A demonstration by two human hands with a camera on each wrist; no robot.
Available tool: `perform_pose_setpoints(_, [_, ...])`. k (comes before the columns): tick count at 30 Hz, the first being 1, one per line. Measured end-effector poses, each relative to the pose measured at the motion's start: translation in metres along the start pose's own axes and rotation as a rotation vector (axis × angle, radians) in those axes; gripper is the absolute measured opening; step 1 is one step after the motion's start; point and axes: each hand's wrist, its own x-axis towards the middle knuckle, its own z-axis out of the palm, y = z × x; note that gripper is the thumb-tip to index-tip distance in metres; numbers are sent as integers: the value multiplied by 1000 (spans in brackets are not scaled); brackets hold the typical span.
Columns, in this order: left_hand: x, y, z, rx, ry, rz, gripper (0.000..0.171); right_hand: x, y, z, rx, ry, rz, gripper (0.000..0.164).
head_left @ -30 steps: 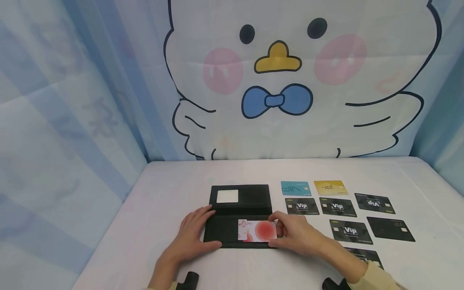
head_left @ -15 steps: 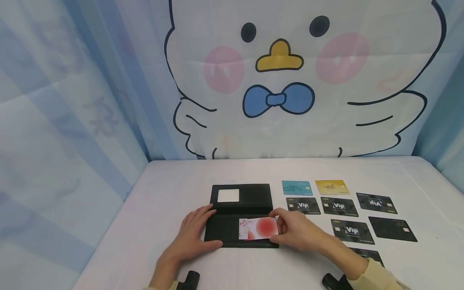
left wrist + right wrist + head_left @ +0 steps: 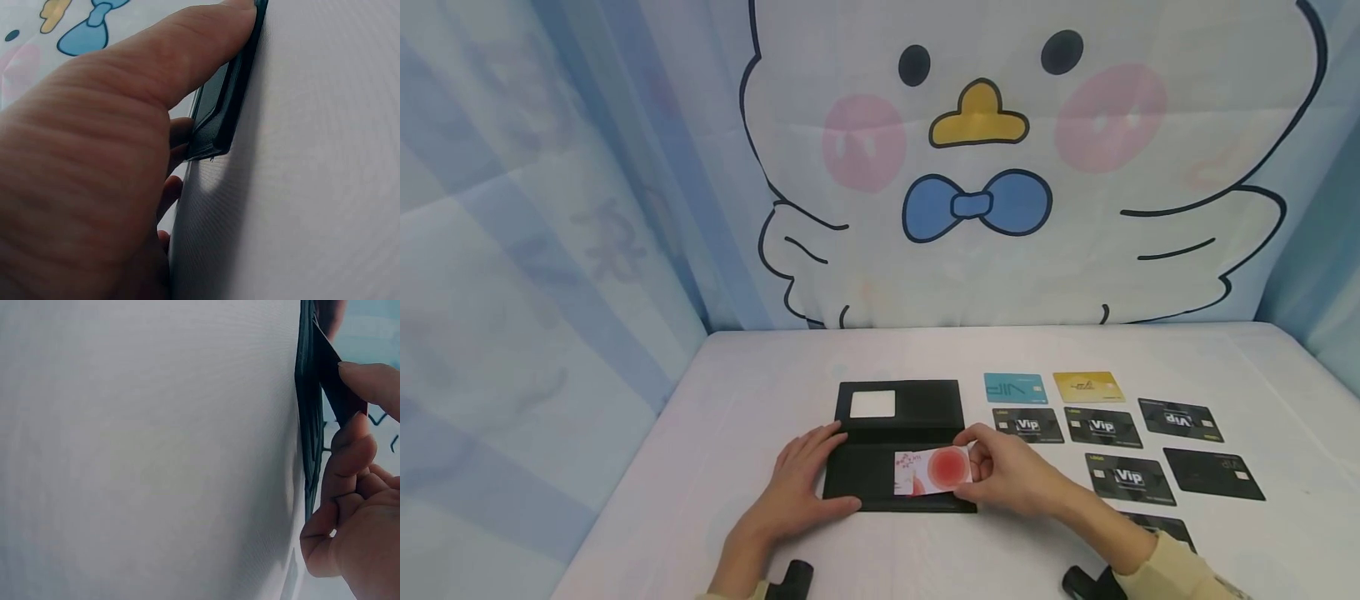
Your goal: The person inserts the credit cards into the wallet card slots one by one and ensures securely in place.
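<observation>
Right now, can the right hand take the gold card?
Probably not yet: the right hand pinches the pink card over the black wallet. Otherwise the way looks free; nothing covers the gold card.

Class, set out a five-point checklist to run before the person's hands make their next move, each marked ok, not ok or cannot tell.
1. Black wallet lying open: ok.
2. Left hand touching the wallet: ok.
3. Right hand pinching the pink card by its right end: ok.
4. Pink card lying flat on the wallet: not ok; the right-wrist view shows its held end raised.
5. Pink card's left end tucked into a pocket: cannot tell.
</observation>
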Motion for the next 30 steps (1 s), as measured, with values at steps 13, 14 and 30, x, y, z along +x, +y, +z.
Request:
perform_pose_setpoints(13, [1,-1,-2,3,-1,-6,91,5,4,1,28,-10,17,53])
perform_pose_setpoints(14, [1,0,-2,4,-2,-8,91,5,4,1,28,-10,18,53])
perform_pose_setpoints(30, [1,2,1,-20,-15,-38,90,11,-3,-13,-34,-59,-21,50])
